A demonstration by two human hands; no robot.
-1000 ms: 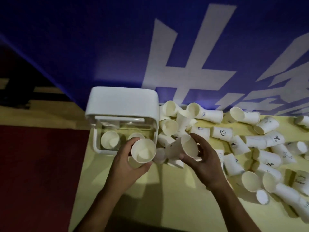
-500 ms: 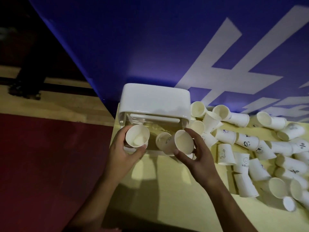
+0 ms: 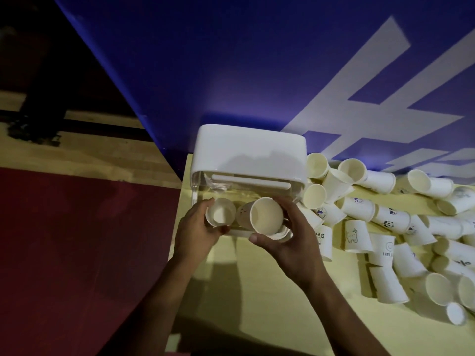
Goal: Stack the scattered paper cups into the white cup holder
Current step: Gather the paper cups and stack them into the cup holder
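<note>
The white cup holder (image 3: 249, 150) stands at the table's back left corner, its clear front facing me. My left hand (image 3: 195, 229) grips a small paper cup (image 3: 220, 211) at the holder's left opening, mouth toward me. My right hand (image 3: 293, 240) holds a larger paper cup (image 3: 264, 215) at the right opening, thumb under its rim. Another cup with a printed face (image 3: 243, 213) sits just behind it. Scattered paper cups (image 3: 385, 219) lie in a heap to the right of the holder.
The yellow table (image 3: 257, 291) ends at its left edge (image 3: 177, 242), with red floor (image 3: 77, 240) beyond. A blue wall banner (image 3: 231, 60) with white lettering rises right behind the holder. Cups spread to the right frame edge.
Both hands have carried their cups forward and closer to the holder's front openings. The view has shifted, so the holder sits further right in the frame.
</note>
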